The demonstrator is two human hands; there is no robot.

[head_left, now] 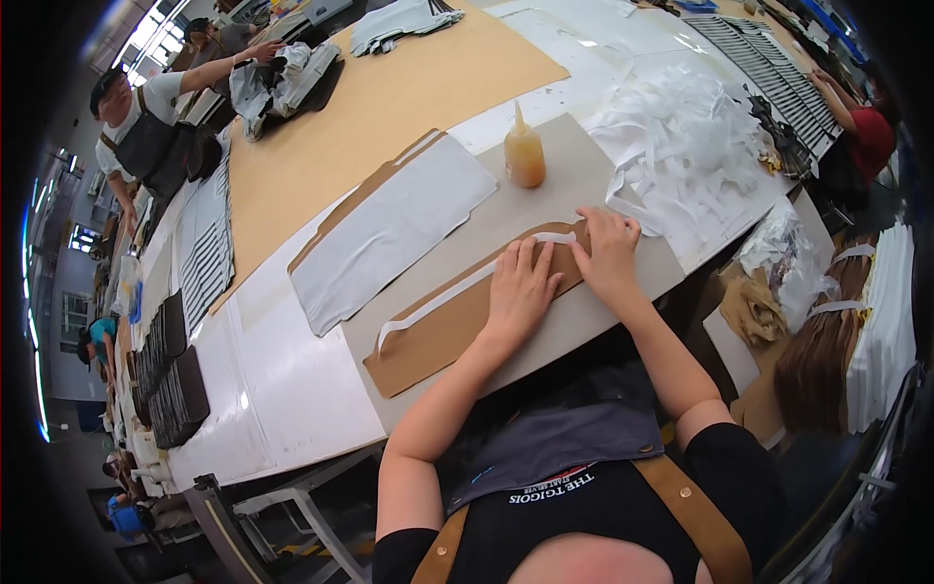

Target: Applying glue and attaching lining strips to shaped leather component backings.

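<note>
A long brown leather-like panel [428, 362] lies at a slant on the grey board in front of me. Along its far edge runs a narrow white strip [448, 288], whose left end curls up off the panel. My left hand [522, 292] rests palm down on the panel, fingers stretched out and tips against the strip. At the panel's right end is my right hand [611, 255], its thumb beside the strip's end and its fingers spread over the panel's far corner. Beyond them stands an upright squeeze bottle [525, 161] of amber liquid with a pointed nozzle.
A second brown panel with a pale grey lining [394, 229] lies farther left on the grey board [647, 268]. White strips [686, 146] are heaped at right. A tan sheet [389, 117] covers the far table. Brown and white bundles [827, 341] hang at right. Co-workers stand around.
</note>
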